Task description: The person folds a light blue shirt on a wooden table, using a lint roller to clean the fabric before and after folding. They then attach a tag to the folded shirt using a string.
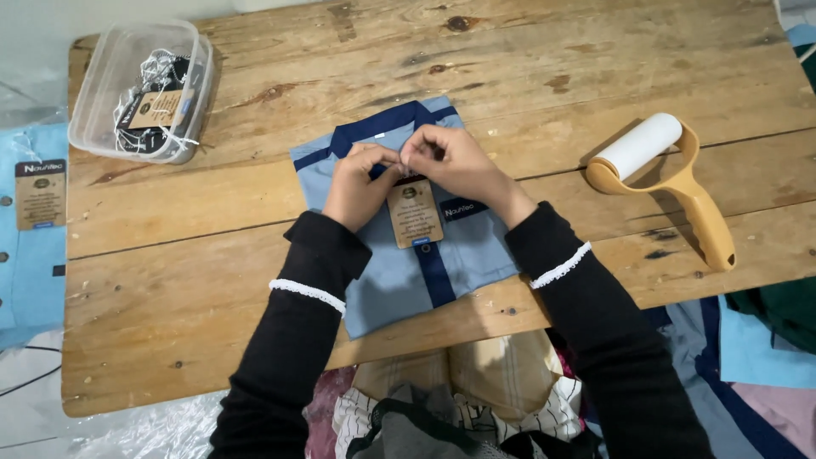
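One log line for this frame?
hands: left and right pinch at collar | shirt: folded, blue, tag hanging | lint roller: right | tub: far left

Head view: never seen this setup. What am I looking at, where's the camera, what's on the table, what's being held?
There is no machine here: a person works with two bare hands. The single picture comes from a camera worn on the person's head, looking down.

On the wooden table lies a folded blue shirt with a dark collar. The left hand and right hand meet just below the collar, pinching the top of a brown paper tag that rests on the shirt front.

To the right lies a lint roller. At the top left stands a clear plastic box with more tags and strings. Other clothes lie around the table's edges.
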